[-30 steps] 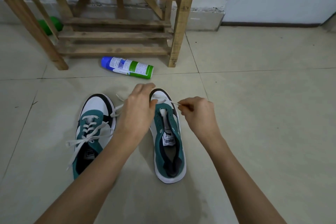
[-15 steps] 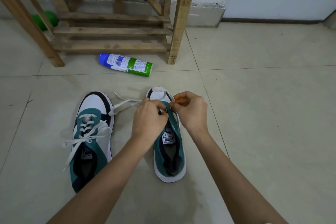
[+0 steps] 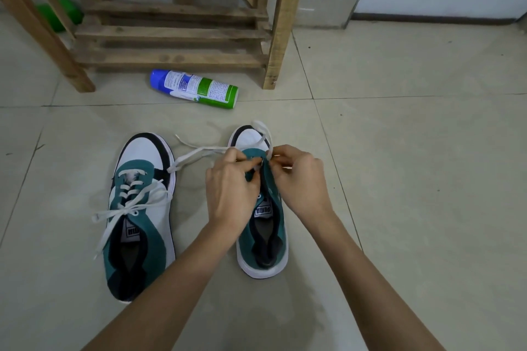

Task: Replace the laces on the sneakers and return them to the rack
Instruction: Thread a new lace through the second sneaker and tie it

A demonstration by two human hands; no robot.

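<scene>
Two teal, white and black sneakers stand on the tiled floor. The left sneaker (image 3: pixel 139 208) is laced with a white lace, its ends loose. The right sneaker (image 3: pixel 262 225) has a white lace (image 3: pixel 196 152) only at its front eyelets; one end trails left across the floor, the other loops over the toe. My left hand (image 3: pixel 231 188) pinches the teal eyelet flap and lace on the left side. My right hand (image 3: pixel 299 177) pinches the lace at the right flap. The fingertips hide the eyelets.
A wooden shoe rack (image 3: pixel 176 34) stands just behind the sneakers against the wall. A blue, white and green spray can (image 3: pixel 195 89) lies on its side before the rack. Something green (image 3: pixel 64 13) sits behind the rack's left leg.
Both hands drew back from the toe toward the front eyelets and closed together over them. The lace's left end now lies stretched out toward the left sneaker.
</scene>
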